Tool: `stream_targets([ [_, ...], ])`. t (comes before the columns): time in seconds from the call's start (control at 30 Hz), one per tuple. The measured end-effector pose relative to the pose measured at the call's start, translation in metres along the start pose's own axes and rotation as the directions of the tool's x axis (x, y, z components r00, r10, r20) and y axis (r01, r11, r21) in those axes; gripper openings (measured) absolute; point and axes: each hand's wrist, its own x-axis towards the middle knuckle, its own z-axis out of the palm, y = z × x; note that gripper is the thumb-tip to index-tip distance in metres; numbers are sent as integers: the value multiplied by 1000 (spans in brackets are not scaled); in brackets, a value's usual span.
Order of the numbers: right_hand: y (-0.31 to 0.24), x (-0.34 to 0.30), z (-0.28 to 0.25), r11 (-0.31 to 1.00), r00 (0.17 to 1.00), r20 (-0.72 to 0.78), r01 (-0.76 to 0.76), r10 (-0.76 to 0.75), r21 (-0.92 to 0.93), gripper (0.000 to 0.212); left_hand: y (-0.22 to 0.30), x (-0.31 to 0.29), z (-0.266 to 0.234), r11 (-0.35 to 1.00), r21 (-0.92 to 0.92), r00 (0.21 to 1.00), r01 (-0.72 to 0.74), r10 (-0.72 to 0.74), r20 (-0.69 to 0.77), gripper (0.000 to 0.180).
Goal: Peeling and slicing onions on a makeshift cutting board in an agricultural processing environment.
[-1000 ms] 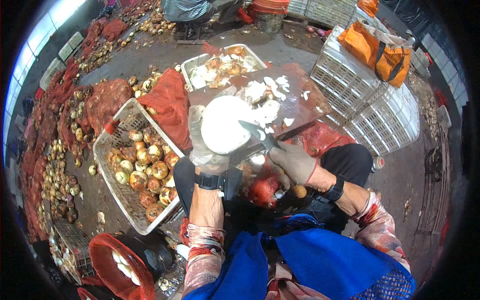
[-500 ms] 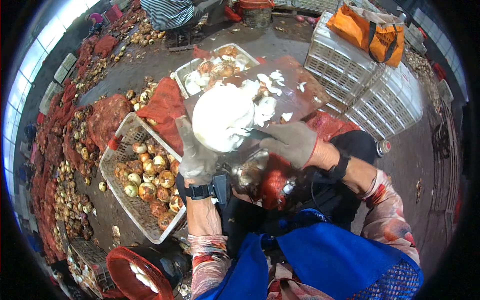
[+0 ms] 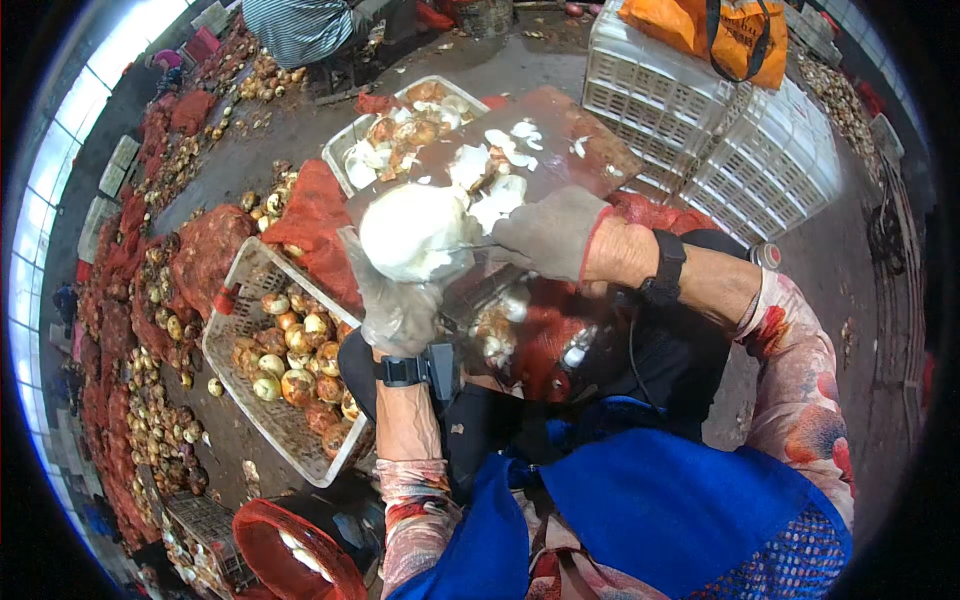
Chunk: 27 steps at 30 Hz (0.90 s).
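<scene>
A large peeled white onion (image 3: 412,232) rests in my left hand (image 3: 395,305), whose gloved fingers are wrapped round its near left side. My right hand (image 3: 555,235), in a grey glove, is closed on a small knife (image 3: 483,246); its handle is hidden in the fist and the thin blade touches the onion's right side. Under and beyond the onion lies a brown board (image 3: 560,130) with white onion peelings (image 3: 495,195) scattered on it. Beyond the board's left corner stands a white crate (image 3: 340,150) of skins and peelings.
At my left is a white crate (image 3: 262,375) of unpeeled onions. A red-mesh-lined bucket (image 3: 300,560) holding white pieces stands at lower left. Stacked white crates (image 3: 700,130) bear an orange bag (image 3: 745,40). Onion sacks (image 3: 210,245) line the far left; a person in stripes (image 3: 300,30) sits beyond.
The onion has tilted in my left hand, and my right hand with the knife has moved up and left along its side. The whole view has shifted slightly.
</scene>
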Motion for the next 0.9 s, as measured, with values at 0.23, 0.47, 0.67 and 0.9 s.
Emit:
stream_targets([
  [0.23,0,8,-11,996,1000,16,-8,9,-87,14,6,-4,-1,998,33,996,61,-63,63,91],
  [0.47,-7,15,-28,966,994,79,93,-76,-239,12,-3,-5,-14,984,180,1000,-13,17,-19,92],
  [0.67,-19,30,-41,953,993,113,71,-39,-295,12,0,0,-16,984,-180,1000,-9,4,-26,85],
  [0.9,-33,32,-45,990,963,248,-74,102,-122,20,3,0,-12,984,-97,968,-147,124,-217,85],
])
